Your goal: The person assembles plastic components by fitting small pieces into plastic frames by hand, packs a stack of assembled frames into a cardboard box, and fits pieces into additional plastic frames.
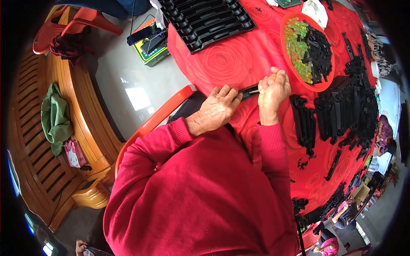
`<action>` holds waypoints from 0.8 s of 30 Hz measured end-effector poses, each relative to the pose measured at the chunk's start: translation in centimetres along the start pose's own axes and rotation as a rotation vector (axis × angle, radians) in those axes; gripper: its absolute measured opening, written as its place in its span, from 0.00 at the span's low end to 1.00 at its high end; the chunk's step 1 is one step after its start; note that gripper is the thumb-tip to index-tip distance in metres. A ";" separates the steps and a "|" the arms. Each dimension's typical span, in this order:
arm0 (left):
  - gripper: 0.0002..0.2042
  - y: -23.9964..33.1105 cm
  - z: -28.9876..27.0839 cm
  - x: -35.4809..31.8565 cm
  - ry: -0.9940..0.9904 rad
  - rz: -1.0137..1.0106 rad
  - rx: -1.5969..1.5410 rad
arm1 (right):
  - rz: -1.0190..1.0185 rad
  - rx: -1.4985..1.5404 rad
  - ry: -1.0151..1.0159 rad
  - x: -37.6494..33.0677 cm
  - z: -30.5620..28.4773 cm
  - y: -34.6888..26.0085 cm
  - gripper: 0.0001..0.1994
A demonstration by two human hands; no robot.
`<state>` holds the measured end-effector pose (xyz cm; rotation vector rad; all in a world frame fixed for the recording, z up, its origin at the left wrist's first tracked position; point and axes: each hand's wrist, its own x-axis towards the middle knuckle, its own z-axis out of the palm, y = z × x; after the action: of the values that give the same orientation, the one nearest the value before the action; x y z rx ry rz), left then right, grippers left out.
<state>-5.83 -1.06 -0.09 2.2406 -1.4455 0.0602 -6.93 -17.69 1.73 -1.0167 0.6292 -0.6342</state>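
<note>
Black strip [249, 91], a narrow plastic piece, lies at the near edge of the red cloth [230, 59], held between both hands. Left hand [217, 109] lies knuckles up with its fingers curled over the strip's left end, and right hand [274, 87] is closed around the right end, thumb side toward the other hand; only a short stretch of the strip shows between them. Just right of the right hand stand stacks of black parts [337, 106], close enough to crowd that side, with loose black pieces scattered further along the cloth. Beyond the hands sits a red bowl [285, 47] holding green-yellow bits and more black pieces. Farther off, at the cloth's far left, rests a black tray [205, 21] with long slots. Left of the table is bare floor, a green box [151, 53] with a phone on it, a wooden bench [55, 141] with a green rag, and a red chair [64, 23].
</note>
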 end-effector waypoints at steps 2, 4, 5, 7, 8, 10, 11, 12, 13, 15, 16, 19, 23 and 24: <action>0.21 0.0 0.1 0.0 0.006 0.011 0.010 | 0.005 -0.021 0.012 0.1 0.1 0.0 0.14; 0.21 0.0 0.1 0.0 0.008 0.019 0.022 | 0.015 -0.040 0.023 0.2 0.4 -0.1 0.14; 0.21 0.0 0.1 0.0 -0.006 0.028 0.028 | 0.009 -0.080 0.022 0.2 0.6 0.0 0.14; 0.21 0.0 0.0 0.1 -0.022 0.040 0.033 | 0.004 -0.120 0.024 0.3 1.0 0.0 0.14; 0.21 -0.1 0.1 0.1 -0.019 0.045 0.038 | 0.008 -0.139 0.016 0.4 1.1 0.0 0.14; 0.21 -0.1 0.1 0.1 -0.014 0.053 0.042 | 0.008 -0.159 0.010 0.5 1.2 0.1 0.14; 0.21 -0.1 0.1 0.0 -0.018 0.048 0.044 | 0.016 -0.154 -0.004 0.5 1.2 0.2 0.14; 0.21 -0.1 0.2 0.0 -0.020 0.045 0.047 | 0.023 -0.149 -0.018 0.5 1.2 0.2 0.14; 0.21 0.0 0.3 0.0 -0.015 0.047 0.046 | 0.018 -0.151 -0.019 0.6 1.2 0.2 0.14; 0.22 0.0 0.4 -0.1 0.031 0.021 0.020 | 0.047 -0.148 -0.049 0.6 1.2 0.2 0.14; 0.22 0.0 0.2 -0.1 0.039 0.022 0.021 | 0.041 -0.149 -0.053 0.6 0.9 0.2 0.14; 0.21 0.2 -0.1 0.0 -0.001 0.001 0.000 | 0.039 -0.046 -0.084 0.5 -0.3 0.0 0.14; 0.21 0.2 -0.2 0.1 -0.025 -0.003 0.008 | -0.039 0.071 -0.041 -0.7 -0.7 -0.4 0.14; 0.21 0.2 -0.3 0.1 -0.040 -0.013 -0.009 | -0.049 0.061 -0.042 -1.1 -0.5 -0.4 0.14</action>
<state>-5.96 -1.07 0.27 2.2558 -1.4495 0.0051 -8.10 -17.38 2.12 -0.9880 0.5466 -0.6700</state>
